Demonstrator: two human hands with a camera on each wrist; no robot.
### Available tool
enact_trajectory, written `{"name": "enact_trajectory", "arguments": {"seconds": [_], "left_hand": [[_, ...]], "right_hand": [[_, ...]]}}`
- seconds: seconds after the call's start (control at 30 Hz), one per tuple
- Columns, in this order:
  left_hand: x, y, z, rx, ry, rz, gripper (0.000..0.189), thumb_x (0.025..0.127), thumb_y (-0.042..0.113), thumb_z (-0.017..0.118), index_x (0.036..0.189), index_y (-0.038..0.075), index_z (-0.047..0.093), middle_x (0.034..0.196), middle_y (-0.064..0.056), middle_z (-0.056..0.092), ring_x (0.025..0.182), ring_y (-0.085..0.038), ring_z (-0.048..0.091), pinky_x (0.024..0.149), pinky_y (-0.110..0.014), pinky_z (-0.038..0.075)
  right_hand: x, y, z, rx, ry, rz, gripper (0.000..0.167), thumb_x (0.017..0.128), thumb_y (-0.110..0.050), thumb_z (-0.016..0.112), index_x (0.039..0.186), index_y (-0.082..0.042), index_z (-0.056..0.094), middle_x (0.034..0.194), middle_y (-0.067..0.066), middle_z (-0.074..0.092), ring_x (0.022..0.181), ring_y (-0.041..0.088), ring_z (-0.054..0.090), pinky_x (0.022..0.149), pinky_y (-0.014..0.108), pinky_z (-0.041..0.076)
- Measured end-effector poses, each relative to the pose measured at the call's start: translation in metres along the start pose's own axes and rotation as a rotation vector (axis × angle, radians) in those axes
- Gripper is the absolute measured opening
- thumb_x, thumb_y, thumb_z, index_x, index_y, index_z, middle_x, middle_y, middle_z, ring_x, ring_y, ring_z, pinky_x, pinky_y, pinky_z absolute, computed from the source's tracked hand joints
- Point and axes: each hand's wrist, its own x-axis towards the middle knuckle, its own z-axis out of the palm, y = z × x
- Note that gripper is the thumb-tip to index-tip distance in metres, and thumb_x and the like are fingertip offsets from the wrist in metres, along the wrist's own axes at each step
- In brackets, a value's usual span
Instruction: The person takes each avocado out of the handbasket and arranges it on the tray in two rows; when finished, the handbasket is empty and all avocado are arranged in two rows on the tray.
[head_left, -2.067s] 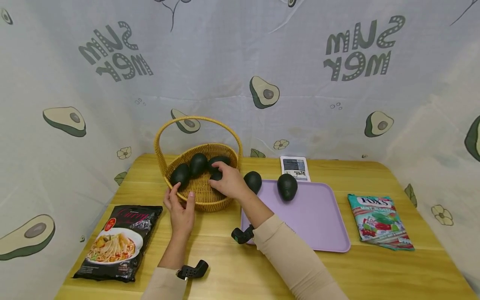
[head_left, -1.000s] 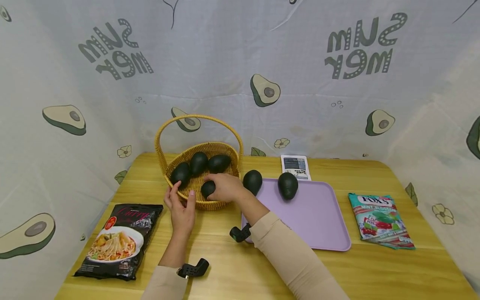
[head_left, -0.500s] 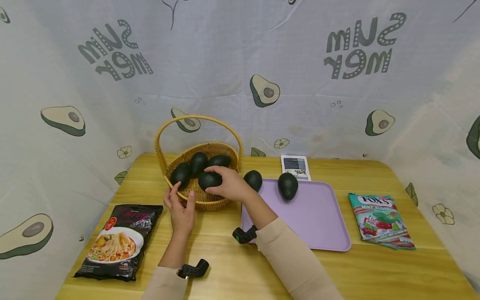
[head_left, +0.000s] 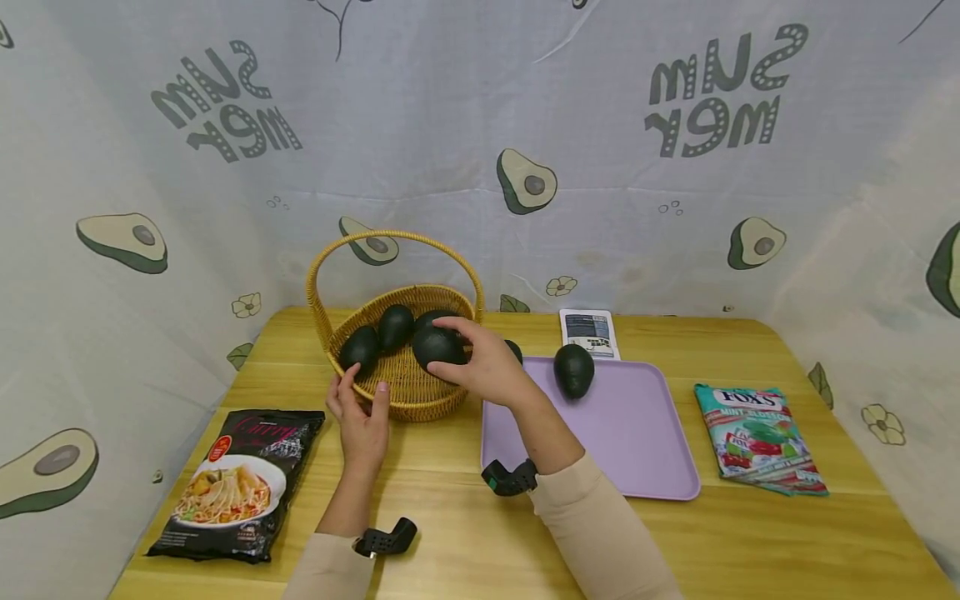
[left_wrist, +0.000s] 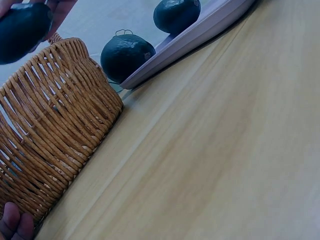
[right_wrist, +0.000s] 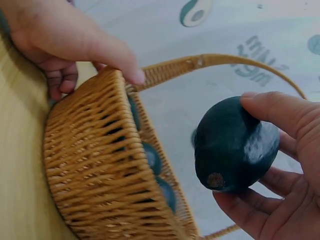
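Note:
My right hand (head_left: 491, 362) holds a dark green avocado (right_wrist: 232, 145) between thumb and fingers, raised over the right side of the wicker basket (head_left: 420, 408). Inside the basket lie an avocado (head_left: 361, 352) at the left, another avocado (head_left: 395, 327) beside it, and a third avocado (head_left: 431, 317) at the back, partly hidden by the held one. My left hand (head_left: 363, 429) grips the basket's front left edge; in the right wrist view, one digit reaches over the rim (right_wrist: 120, 85) while other fingers curl against the outside.
A lilac tray (head_left: 637, 450) right of the basket bears an avocado (head_left: 574, 372). Another avocado (left_wrist: 126, 57) sits at its left corner. A black noodle packet (head_left: 236, 487) lies left, a mint candy bag (head_left: 761, 442) right, and a printed card (head_left: 590, 333) behind the tray. The basket's tall handle (head_left: 397, 234) arches above.
My right hand has picked an avocado up from the basket floor and moved it up and rightward. The left hand has stayed at the basket's edge.

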Motion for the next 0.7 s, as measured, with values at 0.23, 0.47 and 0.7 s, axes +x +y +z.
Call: {"name": "enact_trajectory", "arguments": {"seconds": [0.23,0.47,0.7], "left_hand": [[0.0,0.001,-0.001,-0.001,-0.006,-0.005,0.055,0.104,0.041,0.057,0.154,0.03,0.037,0.166,-0.008,0.006,0.088,-0.02,0.044,0.078,-0.028,0.039],[0.0,0.0,-0.001,-0.004,-0.017,-0.01,0.056,0.104,0.042,0.056,0.154,0.03,0.036,0.166,-0.008,0.004,0.085,-0.019,0.043,0.076,-0.028,0.039],[0.0,0.001,-0.002,-0.01,-0.02,-0.01,0.056,0.104,0.043,0.056,0.155,0.029,0.036,0.166,-0.008,0.004,0.085,-0.019,0.042,0.076,-0.028,0.039]], "right_hand": [[-0.013,0.0,-0.017,0.034,0.045,-0.007,0.062,0.087,-0.032,0.081,0.144,-0.026,0.056,0.135,0.01,0.064,0.117,0.031,0.064,0.08,0.038,0.059],[-0.022,0.014,-0.03,0.014,0.11,0.007,0.06,0.089,-0.035,0.08,0.143,-0.031,0.056,0.141,0.001,0.061,0.119,0.028,0.064,0.087,0.044,0.056],[-0.033,0.024,-0.045,0.015,0.161,0.039,0.059,0.089,-0.036,0.079,0.143,-0.032,0.055,0.14,0.005,0.06,0.12,0.032,0.064,0.08,0.043,0.057]]}}
